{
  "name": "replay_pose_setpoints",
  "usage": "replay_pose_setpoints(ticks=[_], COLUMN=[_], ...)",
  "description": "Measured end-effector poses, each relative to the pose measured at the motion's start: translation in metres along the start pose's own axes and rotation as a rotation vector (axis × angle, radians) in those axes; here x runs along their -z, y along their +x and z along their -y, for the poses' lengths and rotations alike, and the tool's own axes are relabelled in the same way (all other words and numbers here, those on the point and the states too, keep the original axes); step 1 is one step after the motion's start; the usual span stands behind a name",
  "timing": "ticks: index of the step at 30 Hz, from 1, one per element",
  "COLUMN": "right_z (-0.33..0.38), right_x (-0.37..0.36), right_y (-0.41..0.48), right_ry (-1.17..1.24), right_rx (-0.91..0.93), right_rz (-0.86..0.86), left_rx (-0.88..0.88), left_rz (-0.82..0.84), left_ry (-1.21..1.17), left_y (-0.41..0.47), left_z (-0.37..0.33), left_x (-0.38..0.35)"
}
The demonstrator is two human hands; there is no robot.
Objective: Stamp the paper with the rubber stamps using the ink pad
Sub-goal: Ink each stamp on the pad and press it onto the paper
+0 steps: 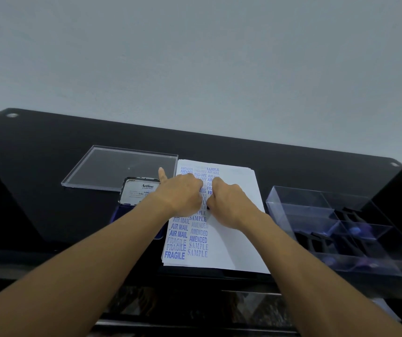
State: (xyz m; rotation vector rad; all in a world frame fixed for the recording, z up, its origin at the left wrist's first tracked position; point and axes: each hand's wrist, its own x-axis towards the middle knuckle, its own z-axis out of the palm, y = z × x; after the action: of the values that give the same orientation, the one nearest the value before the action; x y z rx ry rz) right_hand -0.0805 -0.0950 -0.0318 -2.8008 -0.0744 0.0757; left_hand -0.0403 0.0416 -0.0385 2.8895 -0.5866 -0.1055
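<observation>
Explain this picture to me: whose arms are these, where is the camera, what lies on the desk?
There is no machine: a person works with bare hands, and the single picture comes from a camera worn on their head. On the black table lies a stack of paper covered with blue prints such as FRAGILE, AIR MAIL and SAMPLE. Left of it sits an open ink pad, Artline on its raised lid, and behind that a clear flat lid. To the right stands a clear compartment box with dark stamps in it. Both hands meet over the paper. The right hand curls round a small dark thing, probably a rubber stamp, mostly hidden. The left hand lies beside it, one digit straight; what it grips cannot be told.
</observation>
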Motion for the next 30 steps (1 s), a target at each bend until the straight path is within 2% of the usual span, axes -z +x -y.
replay_pose_setpoints(ticks=[6,15,23,30], right_z=[0.004,0.003,0.008,0.009], right_x=[0.014,0.001,0.014,0.007], right_y=[0.010,-0.006,0.006,-0.004], right_ry=[-0.030,-0.031,-0.043,-0.037], right_rx=[-0.028,-0.006,-0.053,-0.051], right_rz=[0.108,-0.009,0.084,0.035], left_rx=[-0.002,-0.027,-0.012,-0.012], left_rz=[-0.010,-0.028,-0.037,-0.067], left_ry=[0.000,0.011,0.014,0.003], left_y=[-0.001,-0.005,-0.014,-0.026], left_z=[0.000,0.001,0.002,0.001], left_x=[-0.001,0.001,0.008,0.019])
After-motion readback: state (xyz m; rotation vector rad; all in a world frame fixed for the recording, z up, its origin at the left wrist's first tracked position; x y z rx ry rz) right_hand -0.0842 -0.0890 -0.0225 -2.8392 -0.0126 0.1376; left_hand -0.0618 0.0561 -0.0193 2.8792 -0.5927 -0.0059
